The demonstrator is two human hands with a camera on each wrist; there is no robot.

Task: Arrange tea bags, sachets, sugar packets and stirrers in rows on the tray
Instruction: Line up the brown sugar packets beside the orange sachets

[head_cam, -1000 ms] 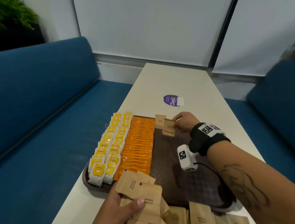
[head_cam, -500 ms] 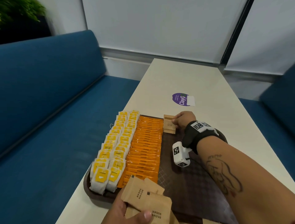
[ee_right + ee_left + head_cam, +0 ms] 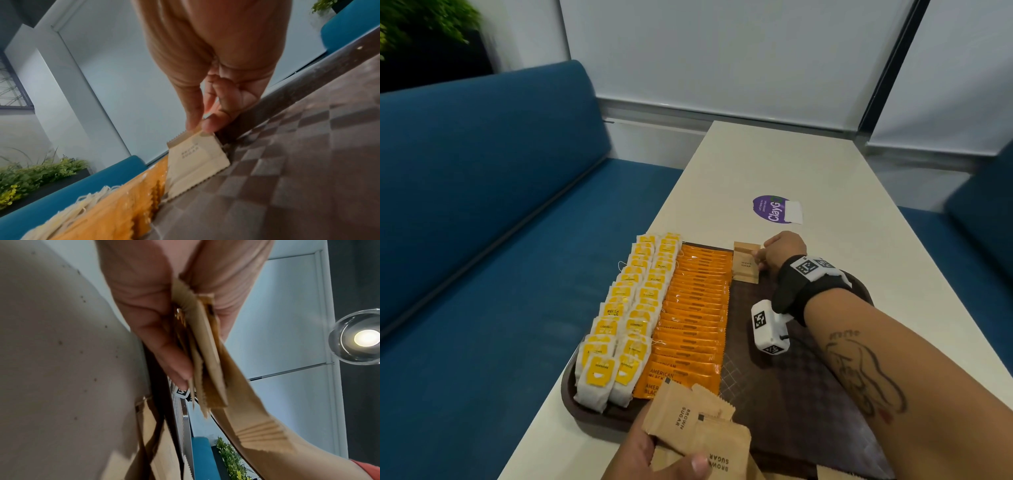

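We're starting the sugar row on the tray [image 3: 808,387], and we're measuring every place off it. Our right hand [image 3: 782,251] is at the tray's far edge, thumb and forefinger pinching the top of a brown sugar packet [image 3: 746,265] that's leaning against another one behind it, bottom edge resting on the tray floor right beside the orange sachets [image 3: 695,308]. The wrist view is showing the same packet [image 3: 197,162] propped at a tilt with the fingertips [image 3: 207,126] on its crimped end.

Our left hand [image 3: 654,455] is hovering over the tray's near edge, fingers & thumb clamping a fanned stack of sugar packets [image 3: 698,425] — approx. several, we can't count them. The tea bags [image 3: 626,318] are sitting in two columns along the tray's left side, sachets in one column next to them; the right half of the tray is bare. No stirrers are showing in any view.

What we're worrying about: the packet is only leaning, so letting go too fast is likely to tip it flat or slide it w/ nothing bracing its front. The left stack is looking loose — a slack thumb may be spilling packets onto the sachets at the tray's near end. Our right forearm is also hanging low over the tray, so drawing back carelessly could knock the row.
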